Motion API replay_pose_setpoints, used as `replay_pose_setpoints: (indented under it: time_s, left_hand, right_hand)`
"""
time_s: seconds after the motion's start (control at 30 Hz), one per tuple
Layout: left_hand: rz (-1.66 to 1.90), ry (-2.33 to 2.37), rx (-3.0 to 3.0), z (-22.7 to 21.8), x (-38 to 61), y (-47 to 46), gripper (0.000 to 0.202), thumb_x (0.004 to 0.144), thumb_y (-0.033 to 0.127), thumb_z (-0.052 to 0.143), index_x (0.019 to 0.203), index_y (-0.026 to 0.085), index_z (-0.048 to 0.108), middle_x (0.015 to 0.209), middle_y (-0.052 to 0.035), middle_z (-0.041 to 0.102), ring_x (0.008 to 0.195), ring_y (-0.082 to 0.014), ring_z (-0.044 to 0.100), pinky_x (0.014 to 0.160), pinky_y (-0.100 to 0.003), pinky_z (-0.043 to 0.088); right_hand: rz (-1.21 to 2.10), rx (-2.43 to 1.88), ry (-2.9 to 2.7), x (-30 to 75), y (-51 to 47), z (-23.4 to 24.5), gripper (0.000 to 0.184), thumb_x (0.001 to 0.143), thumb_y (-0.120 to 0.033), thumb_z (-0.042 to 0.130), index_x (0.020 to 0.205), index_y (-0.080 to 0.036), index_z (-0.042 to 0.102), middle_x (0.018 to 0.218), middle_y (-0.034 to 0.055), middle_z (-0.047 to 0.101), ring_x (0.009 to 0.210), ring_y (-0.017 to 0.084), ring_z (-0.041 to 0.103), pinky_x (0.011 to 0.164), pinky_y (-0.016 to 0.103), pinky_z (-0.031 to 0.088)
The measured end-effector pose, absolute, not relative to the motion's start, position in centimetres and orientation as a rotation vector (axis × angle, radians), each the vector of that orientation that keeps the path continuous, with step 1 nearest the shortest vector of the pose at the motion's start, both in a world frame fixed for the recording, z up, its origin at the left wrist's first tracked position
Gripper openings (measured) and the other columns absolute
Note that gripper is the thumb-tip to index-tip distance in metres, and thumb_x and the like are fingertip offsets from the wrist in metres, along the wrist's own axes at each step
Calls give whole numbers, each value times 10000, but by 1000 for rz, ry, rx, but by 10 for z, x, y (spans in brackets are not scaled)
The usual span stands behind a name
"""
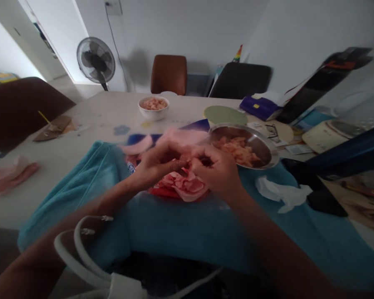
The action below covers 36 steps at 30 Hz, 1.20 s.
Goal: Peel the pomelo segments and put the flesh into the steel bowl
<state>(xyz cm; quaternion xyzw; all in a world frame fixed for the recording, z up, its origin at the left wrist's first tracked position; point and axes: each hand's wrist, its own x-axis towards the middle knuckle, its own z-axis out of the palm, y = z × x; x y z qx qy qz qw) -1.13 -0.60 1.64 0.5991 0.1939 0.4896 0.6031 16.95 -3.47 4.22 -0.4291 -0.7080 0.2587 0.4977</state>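
Note:
My left hand [157, 164] and my right hand [216, 170] meet at the middle of the table, fingers curled together in a pinch on a small pinkish piece I cannot make out. Just below them lies a pile of pink crumpled bits [187, 185] on a red sheet [162, 192]. A metal bowl [269, 145] with orange-pink pieces stands right of my right hand. All of this rests on a teal towel [174, 232]. The picture is blurred.
A white bowl [153, 107] of pink pieces stands farther back. A crumpled white tissue [283, 193] lies right on the towel. Pink items [9, 174] sit at the left edge. A fan [95, 61], chairs [168, 74], a green disc [225, 114] and clutter at right surround the table [90, 124].

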Motion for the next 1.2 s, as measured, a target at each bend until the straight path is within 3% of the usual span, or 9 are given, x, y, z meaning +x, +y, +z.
replay_pose_setpoints:
  time_s: [0.57,0.77,1.03,1.2]
  left_hand:
    - [859,243,974,22,-20,3,180,801,173,858,932,140,740,822,-15,748,718,-133,762,627,-186,660]
    - [786,255,912,22,-21,5,189,839,222,834,993,138,764,825,-44,756,719,-154,765,619,-204,666]
    - [798,255,890,22,-20,6,244,845,206,817,1080,165,769,868,-45,771,735,-170,773,621,-241,677]
    - [849,297,872,19,-21,9,243,825,199,831,1059,166,772,849,-35,769,712,-157,767,617,-223,667]
  right_hand:
    - [1391,-951,-1152,166,-26,41,49,627,-231,641,613,-202,605,518,-68,540,427,60,447,393,190,372]
    - [1490,-897,-1143,168,-29,45,99,680,-256,702,634,-194,640,582,-39,576,488,84,518,458,220,465]
    - [1504,-839,-1168,170,-26,42,86,703,-241,697,644,-197,651,544,-45,583,453,91,531,433,219,475]
    - [1372,-749,-1409,163,-59,62,137,739,-114,649,652,-220,639,559,-43,639,488,107,604,468,211,493]
